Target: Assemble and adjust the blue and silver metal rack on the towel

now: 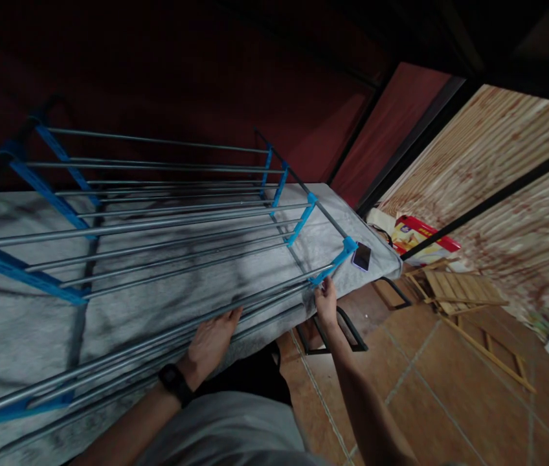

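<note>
A shoe rack of grey metal tubes and blue plastic brackets lies on a grey cloth-covered surface. My left hand, with a black watch on its wrist, is closed round a metal tube of the row nearest me. At that row's right end, my right hand pinches the lower end of a blue bracket. The exact grip of the right fingertips is partly hidden. On the left, another blue bracket holds the near tubes' other ends.
A phone lies on the cloth just right of the rack. Beyond the surface's right end are a red and yellow package and a folded wooden chair on the tiled floor. Dark metal legs stick out below the edge.
</note>
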### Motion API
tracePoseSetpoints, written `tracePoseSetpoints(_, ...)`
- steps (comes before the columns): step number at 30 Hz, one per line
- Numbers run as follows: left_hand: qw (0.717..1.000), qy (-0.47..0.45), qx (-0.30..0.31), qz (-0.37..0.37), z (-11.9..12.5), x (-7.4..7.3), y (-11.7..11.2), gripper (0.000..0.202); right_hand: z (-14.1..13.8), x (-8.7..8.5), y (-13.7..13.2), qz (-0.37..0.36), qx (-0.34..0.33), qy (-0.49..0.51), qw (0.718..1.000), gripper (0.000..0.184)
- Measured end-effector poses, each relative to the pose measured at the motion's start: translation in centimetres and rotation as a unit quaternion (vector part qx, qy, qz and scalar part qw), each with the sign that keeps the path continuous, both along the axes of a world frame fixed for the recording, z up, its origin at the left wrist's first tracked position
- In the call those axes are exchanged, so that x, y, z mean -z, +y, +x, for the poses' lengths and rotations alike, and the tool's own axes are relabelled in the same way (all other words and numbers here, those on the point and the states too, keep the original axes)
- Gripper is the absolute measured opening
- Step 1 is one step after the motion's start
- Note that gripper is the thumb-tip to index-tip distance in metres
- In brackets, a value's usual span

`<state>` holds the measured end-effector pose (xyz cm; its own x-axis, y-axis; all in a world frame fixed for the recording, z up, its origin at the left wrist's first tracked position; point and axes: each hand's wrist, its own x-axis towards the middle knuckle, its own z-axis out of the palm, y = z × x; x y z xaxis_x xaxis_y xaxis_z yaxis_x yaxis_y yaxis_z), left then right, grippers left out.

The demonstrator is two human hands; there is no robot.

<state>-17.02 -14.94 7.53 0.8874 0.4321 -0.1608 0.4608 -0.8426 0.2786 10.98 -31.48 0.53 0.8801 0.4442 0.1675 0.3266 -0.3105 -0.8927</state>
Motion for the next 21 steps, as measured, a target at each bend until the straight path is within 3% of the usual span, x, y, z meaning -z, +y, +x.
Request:
tracePoseSetpoints(8, 0.999, 0.025, -0.014, -0.021, 0.2, -0.4, 0.0, 0.069, 2.4, 1.5, 0.9, -0.026, 0.024, -0.039, 0.999, 0.02)
tracePoseSetpoints(15, 0.998, 0.043, -0.011, -0.04, 0.9, 0.0, 0.4, 0.046, 2.5, 2.0, 0.8, -0.054, 0.007, -0.055, 0.997, 0.025)
tracePoseSetpoints(21, 0.998, 0.059, -0.01, -0.016, 1.6, 0.0, 0.2, 0.052, 2.7, 2.6, 0.6, -0.091, 0.003, -0.066, 0.994, 0.032)
